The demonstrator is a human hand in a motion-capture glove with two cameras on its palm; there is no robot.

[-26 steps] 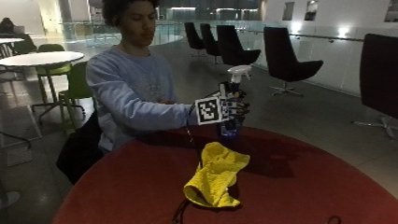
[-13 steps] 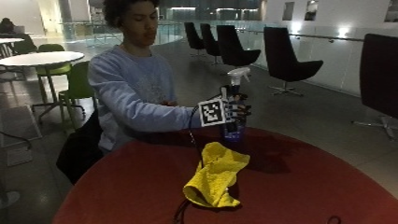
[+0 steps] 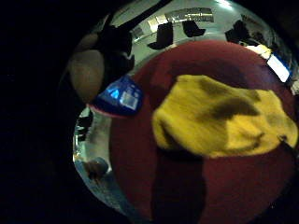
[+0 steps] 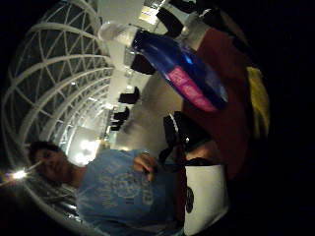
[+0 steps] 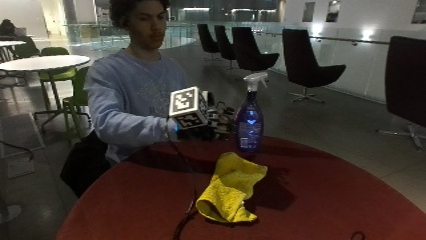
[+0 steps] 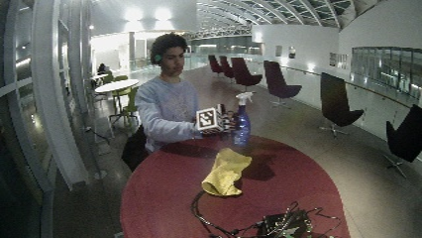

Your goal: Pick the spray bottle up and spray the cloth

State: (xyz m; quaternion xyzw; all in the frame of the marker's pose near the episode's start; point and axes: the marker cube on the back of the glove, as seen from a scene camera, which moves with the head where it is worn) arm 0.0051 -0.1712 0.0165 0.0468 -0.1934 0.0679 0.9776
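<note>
A blue spray bottle with a white trigger head stands upright on the round red table, near the edge where the person sits. My gloved right hand hovers just beside it at mid-height, fingers loosely stretched toward it and holding nothing. The thumb side palm view shows the whole bottle a short way off the palm. A crumpled yellow cloth lies on the table in front of the bottle, nearer the camera. Bottle and cloth also show in the wide outside view.
A dark cable runs from my hand across the table past the cloth. A tangle of cables and gear lies at the table's near edge. Black chairs stand well behind the table.
My hand was against the bottle before. It has drawn back toward the person and now sits beside the bottle, which stays upright on the table. The cloth has not moved.
</note>
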